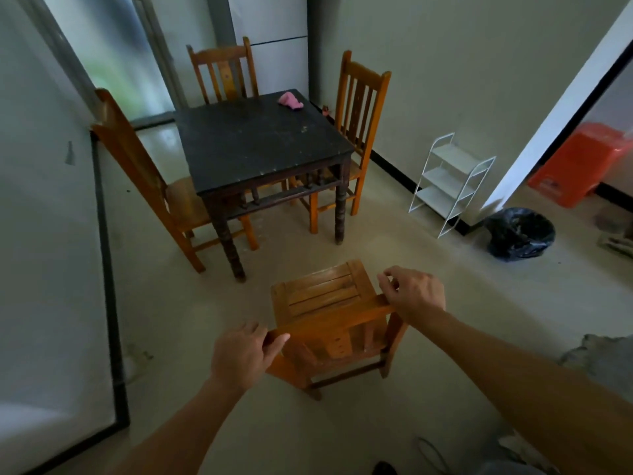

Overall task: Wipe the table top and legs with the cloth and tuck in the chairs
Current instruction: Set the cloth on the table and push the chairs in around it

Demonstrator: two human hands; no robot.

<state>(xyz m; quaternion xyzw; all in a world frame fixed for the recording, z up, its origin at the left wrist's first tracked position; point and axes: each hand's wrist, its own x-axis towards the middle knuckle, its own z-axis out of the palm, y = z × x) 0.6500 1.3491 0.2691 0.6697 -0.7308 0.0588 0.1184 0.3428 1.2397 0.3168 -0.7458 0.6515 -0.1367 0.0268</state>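
Observation:
A dark square table (253, 145) stands ahead with a crumpled pink cloth (290, 100) on its far right corner. Three orange wooden chairs surround it: a left chair (147, 180), a far chair (222, 72) and a right chair (359, 108). A fourth wooden chair (325, 296) stands on the floor in front of me, apart from the table, its seat facing the table. My left hand (241, 354) grips the left end of its top rail. My right hand (412, 293) grips the right end.
A white wire shelf rack (448, 180) leans by the right wall. A bin with a black bag (519, 233) sits beyond it, and an orange object (579, 162) lies past the doorway. A white fridge (277, 39) stands behind the table. Open floor lies between the held chair and the table.

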